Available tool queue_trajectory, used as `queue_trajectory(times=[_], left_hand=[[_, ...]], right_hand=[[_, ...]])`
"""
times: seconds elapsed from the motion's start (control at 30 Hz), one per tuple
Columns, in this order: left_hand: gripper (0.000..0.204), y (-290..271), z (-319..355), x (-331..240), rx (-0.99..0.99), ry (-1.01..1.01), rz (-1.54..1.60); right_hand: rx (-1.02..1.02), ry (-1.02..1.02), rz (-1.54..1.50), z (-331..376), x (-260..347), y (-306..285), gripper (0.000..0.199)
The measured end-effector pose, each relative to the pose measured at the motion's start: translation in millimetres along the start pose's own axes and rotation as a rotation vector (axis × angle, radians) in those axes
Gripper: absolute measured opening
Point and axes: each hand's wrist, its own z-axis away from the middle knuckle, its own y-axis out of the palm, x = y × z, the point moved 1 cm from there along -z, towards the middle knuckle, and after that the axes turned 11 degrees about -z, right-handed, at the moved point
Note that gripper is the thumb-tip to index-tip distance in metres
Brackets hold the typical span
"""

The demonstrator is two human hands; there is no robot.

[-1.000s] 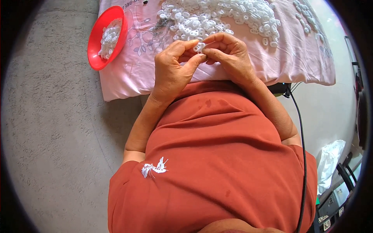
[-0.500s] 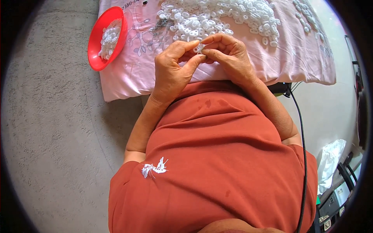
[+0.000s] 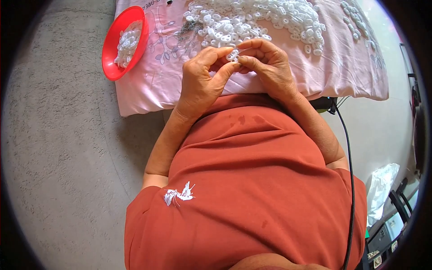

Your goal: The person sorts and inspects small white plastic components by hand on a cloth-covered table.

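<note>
Fingers (image 3: 225,72) of the left hand (image 3: 202,83) and right hand (image 3: 270,67) meet, pinched together on one small white ring (image 3: 232,55) held just above the pink cloth (image 3: 171,81). A heap of white rings (image 3: 252,20) lies just beyond. A red bowl (image 3: 112,63) with more rings sits at the cloth's left edge, on grey carpet (image 3: 58,157).

Glossy red plastic bowl (image 3: 118,54), smooth white plastic rings (image 3: 252,20) on soft matt pink cloth (image 3: 148,90), rough grey carpet (image 3: 63,171)
</note>
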Motion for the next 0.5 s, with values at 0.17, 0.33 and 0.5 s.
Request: queue_trajectory(times=[0.17, 0.33, 0.5], left_hand=[[0.024, 1.9, -0.6, 1.2, 0.006, -0.035, 0.052], [0.023, 1.8, -2.3, -2.4, 0.006, -0.035, 0.041], [0.023, 2.5, -3.5, -0.7, 0.019, -0.008, 0.055]], right_hand=[[-0.016, -0.002, -0.041, 1.0, -3.0, -2.1, 0.021], [-0.057, -0.021, -0.007, 1.3, -2.9, -1.8, 0.017], [-0.063, -0.031, -0.021, 1.9, -2.4, -2.1, 0.018]])
